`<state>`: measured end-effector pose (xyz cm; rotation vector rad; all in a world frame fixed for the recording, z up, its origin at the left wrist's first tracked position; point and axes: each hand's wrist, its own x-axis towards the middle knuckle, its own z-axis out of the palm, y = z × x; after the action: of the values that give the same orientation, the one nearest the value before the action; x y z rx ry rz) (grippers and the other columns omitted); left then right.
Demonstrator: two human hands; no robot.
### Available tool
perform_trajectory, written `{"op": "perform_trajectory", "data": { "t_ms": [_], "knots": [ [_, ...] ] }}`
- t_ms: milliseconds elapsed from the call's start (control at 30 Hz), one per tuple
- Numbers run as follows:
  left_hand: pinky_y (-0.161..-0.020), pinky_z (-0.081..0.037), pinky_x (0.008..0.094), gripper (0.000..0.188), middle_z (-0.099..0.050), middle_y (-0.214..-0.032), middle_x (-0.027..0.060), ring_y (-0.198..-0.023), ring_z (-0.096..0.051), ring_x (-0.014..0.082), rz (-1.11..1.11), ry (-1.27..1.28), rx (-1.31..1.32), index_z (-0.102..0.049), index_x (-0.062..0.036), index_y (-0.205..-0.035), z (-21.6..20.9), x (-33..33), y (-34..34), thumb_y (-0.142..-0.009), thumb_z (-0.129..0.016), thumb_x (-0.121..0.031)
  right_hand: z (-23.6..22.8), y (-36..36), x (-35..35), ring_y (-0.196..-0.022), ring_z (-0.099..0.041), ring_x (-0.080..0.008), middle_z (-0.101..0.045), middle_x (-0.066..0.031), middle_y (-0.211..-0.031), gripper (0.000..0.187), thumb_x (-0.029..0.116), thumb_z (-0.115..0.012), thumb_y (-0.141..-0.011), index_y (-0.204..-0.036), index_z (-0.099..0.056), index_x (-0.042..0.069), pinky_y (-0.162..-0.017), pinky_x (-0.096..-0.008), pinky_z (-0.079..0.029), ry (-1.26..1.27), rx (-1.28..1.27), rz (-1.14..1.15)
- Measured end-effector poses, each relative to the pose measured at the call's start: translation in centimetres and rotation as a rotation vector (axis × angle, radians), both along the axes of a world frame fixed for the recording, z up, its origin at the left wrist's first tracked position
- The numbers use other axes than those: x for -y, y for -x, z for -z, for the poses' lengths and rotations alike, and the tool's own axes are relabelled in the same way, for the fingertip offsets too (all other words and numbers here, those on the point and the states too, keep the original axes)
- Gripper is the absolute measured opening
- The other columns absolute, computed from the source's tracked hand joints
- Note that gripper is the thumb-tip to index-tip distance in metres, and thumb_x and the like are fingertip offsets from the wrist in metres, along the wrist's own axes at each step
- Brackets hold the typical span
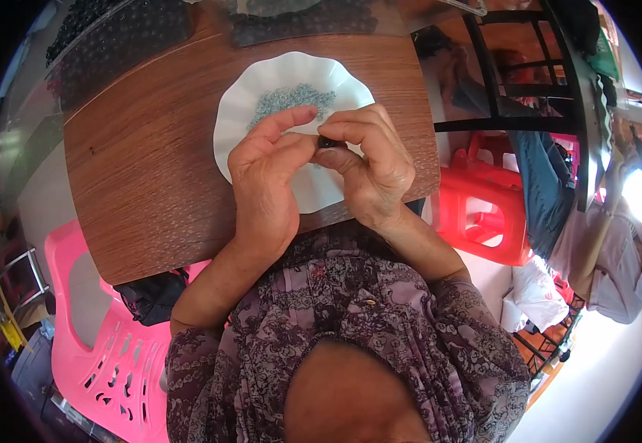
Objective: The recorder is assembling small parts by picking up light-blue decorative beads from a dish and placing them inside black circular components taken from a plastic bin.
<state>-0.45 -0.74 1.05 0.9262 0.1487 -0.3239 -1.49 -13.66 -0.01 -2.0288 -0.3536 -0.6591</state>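
A small, dark, rounded piece (328, 142) is pinched between the thumb and fingertips of my right hand (376, 159). My left hand (265, 166) meets it from the other side, its thumb tip against the piece and its forefinger raised apart. Whether the left fingertips grip something tiny there is hidden. Both hands are over a white plate (236, 96) with a scalloped rim. Many small, pale blue-green, see-through bits (288, 100) lie heaped in the plate, partly behind my fingers.
The plate stands on a brown wooden table (151, 162). Dark bead-like pieces (114, 37) fill clear containers along its far edge. A pink plastic chair (114, 354) is at the left, red plastic stools (480, 207) at the right, near a black metal frame (506, 122).
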Motion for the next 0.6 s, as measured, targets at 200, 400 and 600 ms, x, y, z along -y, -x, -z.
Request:
{"op": "perform_trajectory", "data": {
  "t_ms": [200, 400, 600],
  "knots": [
    [-0.076, -0.043, 0.0218, 0.025, -0.064, -0.086, 0.0083, -0.078, -0.057, 0.0094, 0.003, -0.066, 0.040, -0.055, 0.0057, -0.107, -0.6, 0.3, 0.7, -0.084, -0.057, -0.002, -0.6, 0.0, 0.2, -0.076, -0.057, -0.0227, -0.061, -0.0117, -0.085, 0.032, -0.011, -0.070, -0.057, -0.086, -0.060, -0.002, -0.063, -0.0291, -0.046, 0.074, 0.037, -0.013],
    [-0.073, -0.048, 0.0223, 0.023, -0.064, -0.089, 0.0095, -0.080, -0.061, 0.0129, -0.025, -0.088, 0.241, -0.055, 0.0045, -0.106, -1.3, -1.5, 0.0, -0.083, -0.058, 0.002, -2.5, 0.0, -0.8, -0.079, -0.056, -0.0193, -0.061, -0.0101, -0.093, 0.049, -0.013, -0.068, -0.058, -0.105, -0.059, -0.001, -0.069, -0.0276, -0.046, 0.018, -0.009, -0.145],
    [-0.076, -0.049, 0.0271, 0.019, -0.064, -0.088, 0.0159, -0.079, -0.062, 0.0188, -0.385, -0.589, 0.690, -0.057, 0.0083, -0.102, -5.1, -6.4, -4.1, -0.083, -0.057, 0.003, -2.9, -0.6, 0.8, -0.078, -0.055, -0.0132, -0.062, -0.0063, -0.089, 0.046, -0.011, -0.067, -0.065, -0.109, -0.060, 0.001, -0.070, -0.0246, -0.044, -0.048, -0.190, -0.069]
  ]
}}
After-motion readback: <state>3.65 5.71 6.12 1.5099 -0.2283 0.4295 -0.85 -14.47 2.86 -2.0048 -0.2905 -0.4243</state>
